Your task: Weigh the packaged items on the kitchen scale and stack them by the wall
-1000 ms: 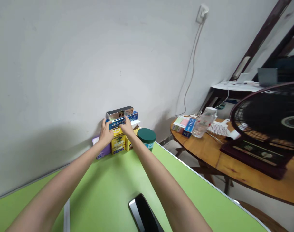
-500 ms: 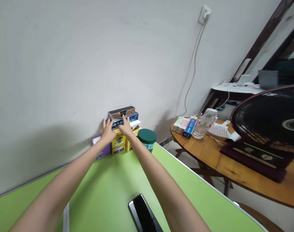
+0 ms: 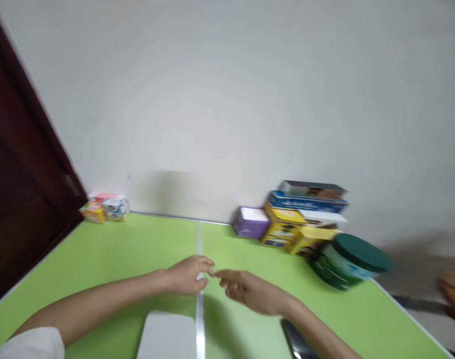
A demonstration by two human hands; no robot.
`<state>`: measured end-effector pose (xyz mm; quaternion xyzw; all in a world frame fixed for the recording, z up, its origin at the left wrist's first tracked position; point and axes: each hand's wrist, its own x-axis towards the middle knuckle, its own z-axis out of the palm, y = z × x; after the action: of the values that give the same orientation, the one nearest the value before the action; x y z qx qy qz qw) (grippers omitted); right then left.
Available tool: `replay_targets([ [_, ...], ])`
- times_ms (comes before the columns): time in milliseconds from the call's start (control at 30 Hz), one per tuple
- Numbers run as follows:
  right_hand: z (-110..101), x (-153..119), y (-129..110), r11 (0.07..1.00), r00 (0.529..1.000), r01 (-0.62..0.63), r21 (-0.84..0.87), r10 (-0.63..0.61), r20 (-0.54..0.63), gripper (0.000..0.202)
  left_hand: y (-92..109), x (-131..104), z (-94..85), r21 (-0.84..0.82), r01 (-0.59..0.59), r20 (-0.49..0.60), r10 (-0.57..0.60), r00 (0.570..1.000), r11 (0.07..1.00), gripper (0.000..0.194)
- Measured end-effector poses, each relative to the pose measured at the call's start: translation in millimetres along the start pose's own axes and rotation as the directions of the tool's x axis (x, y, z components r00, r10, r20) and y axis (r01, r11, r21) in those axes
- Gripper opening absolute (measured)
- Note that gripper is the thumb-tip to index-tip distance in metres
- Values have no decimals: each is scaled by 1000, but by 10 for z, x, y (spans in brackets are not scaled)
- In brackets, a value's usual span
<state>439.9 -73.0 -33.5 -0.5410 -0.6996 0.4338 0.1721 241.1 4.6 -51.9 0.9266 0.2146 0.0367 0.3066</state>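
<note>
My left hand [image 3: 190, 275] hovers over the middle of the green table [image 3: 163, 244], thumb and fingers apart, holding nothing. Close by on its right, my right hand [image 3: 251, 293] is also bare, its index finger stretched out and the others loosely bent. The fingertips of both hands nearly meet; I cannot tell whether they touch. Against the wall on the right stand a purple box [image 3: 251, 223], a yellow box [image 3: 283, 227] and a second yellow box [image 3: 311, 239]. A blue box [image 3: 307, 202] lies on top, with a dark-topped flat box [image 3: 313, 189] above it.
A green-lidded tub [image 3: 347, 262] stands right of the boxes, near the table edge. Small colourful boxes [image 3: 105, 207] sit in the far left corner. Near me lie a pale flat object [image 3: 167, 336] and a black glossy object [image 3: 298, 341], partly under my right forearm. A dark door [image 3: 21, 159] borders the left.
Both hands have let go of the stacked boxes and drawn back over the middle of the table. The view has swung left, bringing in the door and the left corner boxes.
</note>
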Motion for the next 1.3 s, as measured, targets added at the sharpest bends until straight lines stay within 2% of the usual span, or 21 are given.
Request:
replay_targets([
  [67,303,113,-326,996,993,51,-74,-43,107,41,-83,-454,-61,-53,46,40,-44,998,998,40],
  [100,422,205,-487,994,992,69,-89,-58,114,39,-137,-652,-96,-69,75,29,-73,997,995,44],
  [200,688,638,-882,993,989,98,-65,-90,120,34,-395,-1127,-210,-128,168,-104,-182,978,977,44],
  [267,826,1041,-1029,993,989,111,-39,-107,100,34,-676,-1343,-304,-210,209,-228,-256,939,955,40],
  [333,955,1506,-1086,994,992,112,2,-112,53,38,-1041,-1483,-428,-310,266,-384,-376,843,913,41],
  [433,1143,2246,-1096,992,996,62,105,-56,-63,43,-1680,-1589,-690,-407,348,-571,-532,625,845,54],
  [533,1288,2949,-1107,987,982,8,158,22,-186,48,-2297,-1595,-1014,-432,407,-672,-588,451,805,64],
  [600,1335,3365,-1121,985,965,-13,175,59,-257,52,-2635,-1539,-1217,-447,434,-718,-603,347,782,68],
  [700,1329,3880,-1129,982,928,-20,189,88,-362,59,-2989,-1387,-1435,-455,466,-760,-603,241,759,70],
  [767,1298,4142,-1124,983,907,-3,181,79,-415,64,-3130,-1275,-1510,-446,488,-777,-596,205,750,67],
  [833,1268,4334,-1120,985,894,19,169,59,-445,66,-3210,-1188,-1538,-429,515,-788,-587,188,742,63],
  [900,1249,4452,-1123,986,894,40,163,37,-447,61,-3241,-1147,-1538,-404,545,-794,-577,189,735,59],
  [967,1233,4477,-1133,984,905,60,168,17,-425,49,-3222,-1167,-1530,-371,569,-797,-566,211,734,58],
  [1067,1173,4273,-1127,976,929,100,193,-22,-370,38,-3078,-1297,-1521,-307,573,-786,-542,297,760,55],
  [1133,1099,3947,-1076,969,944,126,213,-51,-325,35,-2880,-1414,-1498,-267,535,-753,-520,402,801,50],
  [1233,997,3217,-911,962,965,131,238,-69,-252,28,-2431,-1563,-1369,-235,423,-599,-473,646,875,37],
  [1300,976,2643,-797,955,979,110,274,-57,-195,27,-2073,-1625,-1210,-265,359,-442,-444,779,895,29],
])
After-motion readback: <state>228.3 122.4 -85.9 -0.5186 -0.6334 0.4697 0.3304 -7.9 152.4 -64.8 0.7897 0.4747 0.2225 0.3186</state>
